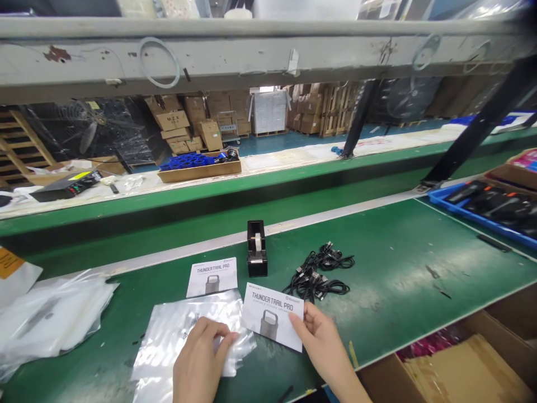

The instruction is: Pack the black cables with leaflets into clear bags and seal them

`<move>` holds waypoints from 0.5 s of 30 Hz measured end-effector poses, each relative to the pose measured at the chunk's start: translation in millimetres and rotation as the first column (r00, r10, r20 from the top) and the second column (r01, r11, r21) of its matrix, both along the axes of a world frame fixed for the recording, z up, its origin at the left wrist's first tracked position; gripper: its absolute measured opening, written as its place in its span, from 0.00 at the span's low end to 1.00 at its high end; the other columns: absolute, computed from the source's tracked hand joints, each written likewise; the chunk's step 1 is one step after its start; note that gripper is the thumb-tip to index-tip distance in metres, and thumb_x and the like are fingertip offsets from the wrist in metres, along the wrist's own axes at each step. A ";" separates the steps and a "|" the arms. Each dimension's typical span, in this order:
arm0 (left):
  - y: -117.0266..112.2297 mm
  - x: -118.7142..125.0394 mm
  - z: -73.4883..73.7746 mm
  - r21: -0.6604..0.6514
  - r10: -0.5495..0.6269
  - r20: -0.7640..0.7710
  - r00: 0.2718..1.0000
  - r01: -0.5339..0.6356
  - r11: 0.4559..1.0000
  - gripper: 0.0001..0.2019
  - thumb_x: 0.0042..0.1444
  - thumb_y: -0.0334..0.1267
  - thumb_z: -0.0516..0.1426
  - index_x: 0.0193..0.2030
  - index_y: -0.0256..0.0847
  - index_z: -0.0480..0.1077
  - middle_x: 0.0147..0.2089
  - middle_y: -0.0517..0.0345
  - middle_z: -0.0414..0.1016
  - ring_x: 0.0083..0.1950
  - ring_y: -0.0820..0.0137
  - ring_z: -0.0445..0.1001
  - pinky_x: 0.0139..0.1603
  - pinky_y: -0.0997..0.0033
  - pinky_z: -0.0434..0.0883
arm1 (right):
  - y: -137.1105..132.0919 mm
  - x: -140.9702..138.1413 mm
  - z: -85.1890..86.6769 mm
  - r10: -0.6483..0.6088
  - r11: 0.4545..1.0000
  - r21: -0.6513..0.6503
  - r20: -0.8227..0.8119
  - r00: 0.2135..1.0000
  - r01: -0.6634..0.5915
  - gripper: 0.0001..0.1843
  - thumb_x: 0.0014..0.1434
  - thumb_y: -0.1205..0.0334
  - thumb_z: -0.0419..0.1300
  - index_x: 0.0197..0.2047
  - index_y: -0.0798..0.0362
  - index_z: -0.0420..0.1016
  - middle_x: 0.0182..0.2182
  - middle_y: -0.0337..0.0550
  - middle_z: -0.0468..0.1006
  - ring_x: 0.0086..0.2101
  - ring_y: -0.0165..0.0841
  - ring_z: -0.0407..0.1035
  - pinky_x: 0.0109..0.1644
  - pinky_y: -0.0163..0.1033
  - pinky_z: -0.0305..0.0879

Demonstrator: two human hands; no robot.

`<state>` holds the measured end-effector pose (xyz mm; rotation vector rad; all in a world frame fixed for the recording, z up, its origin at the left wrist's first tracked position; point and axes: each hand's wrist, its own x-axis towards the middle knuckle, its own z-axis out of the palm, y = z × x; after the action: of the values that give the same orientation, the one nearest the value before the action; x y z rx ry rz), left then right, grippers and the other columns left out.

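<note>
My right hand grips a white instruction booklet by its right edge, thumb on the printed front. The booklet reads "Thunder Trail Pro" and pictures a speaker. My left hand rests over a pile of clear plastic bags, its fingers curled and the thumb close to the index finger at the bags' right side; the bag film seems pinched there, though the fingertips are partly hidden. Behind the pile lies another booklet, its lower edge covered by the bags. Bundled black cables lie beyond the held booklet.
A black tape dispenser stands behind the booklets. More plastic bags lie at left. A blue tray of black items sits at far right, above an open cardboard box. A ledge carries a carton of blue parts.
</note>
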<state>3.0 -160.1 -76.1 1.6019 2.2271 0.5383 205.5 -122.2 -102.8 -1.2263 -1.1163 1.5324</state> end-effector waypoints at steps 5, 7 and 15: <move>0.8 -1.0 0.4 0.000 -0.048 0.044 0.998 0.048 0.999 0.15 0.55 0.48 0.46 0.27 0.47 0.69 0.31 0.62 0.67 0.33 0.69 0.69 0.32 0.70 0.62 | -1.2 5.8 4.9 0.003 0.999 -0.048 -0.067 0.998 -0.007 0.20 0.50 0.49 0.59 0.39 0.57 0.67 0.36 0.50 0.77 0.35 0.38 0.71 0.39 0.43 0.67; -1.1 -1.8 0.1 0.010 -0.073 0.063 0.995 0.072 0.997 0.17 0.56 0.49 0.44 0.27 0.46 0.68 0.32 0.62 0.65 0.33 0.70 0.68 0.33 0.70 0.63 | -2.6 4.2 8.0 0.000 0.997 -0.075 -0.096 0.995 -0.007 0.21 0.49 0.49 0.60 0.40 0.57 0.68 0.36 0.50 0.77 0.35 0.39 0.71 0.39 0.43 0.68; -6.5 1.0 -1.6 0.020 -0.079 0.065 0.995 0.078 0.997 0.17 0.56 0.49 0.43 0.29 0.46 0.68 0.32 0.62 0.66 0.35 0.70 0.68 0.34 0.70 0.63 | -5.4 -8.1 9.7 -0.040 0.998 -0.043 -0.111 0.993 0.035 0.18 0.50 0.50 0.60 0.36 0.56 0.68 0.36 0.49 0.77 0.35 0.38 0.71 0.39 0.42 0.68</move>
<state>4.1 -166.6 -77.6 1.6483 2.1078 0.5816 197.3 -127.5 -93.2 -1.1674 -0.9878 1.5828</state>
